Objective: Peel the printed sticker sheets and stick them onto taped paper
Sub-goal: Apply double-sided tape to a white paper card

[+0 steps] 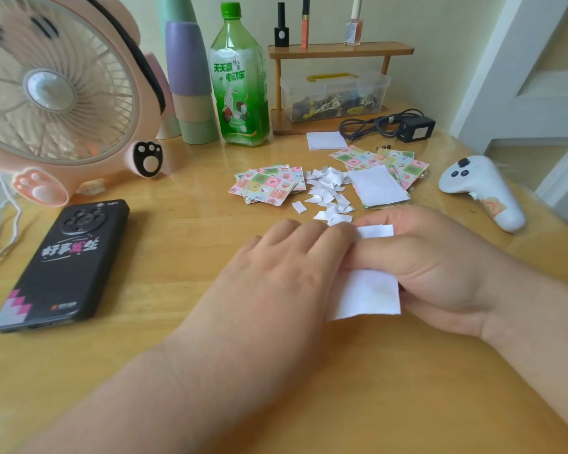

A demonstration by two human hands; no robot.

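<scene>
A white sheet of paper [366, 294] is held between both hands just above the wooden table [177, 231]. My left hand [276, 273] covers its left part, fingers curled over the upper edge. My right hand [440, 267] grips its right side, the thumb lying across the sheet. Its printed side is hidden. Beyond lie a pile of printed sticker sheets [266, 185], a second printed pile [387, 160] with a white sheet [376, 186] on top, and several torn white backing scraps [328, 191].
A black phone [63, 263] lies at the left, a pink fan [56, 93] behind it. A green bottle [240, 80], stacked cups [191, 83], a wooden rack [335, 80], a black charger [413, 127], a white pad [325, 140] and a white controller [482, 191] stand around.
</scene>
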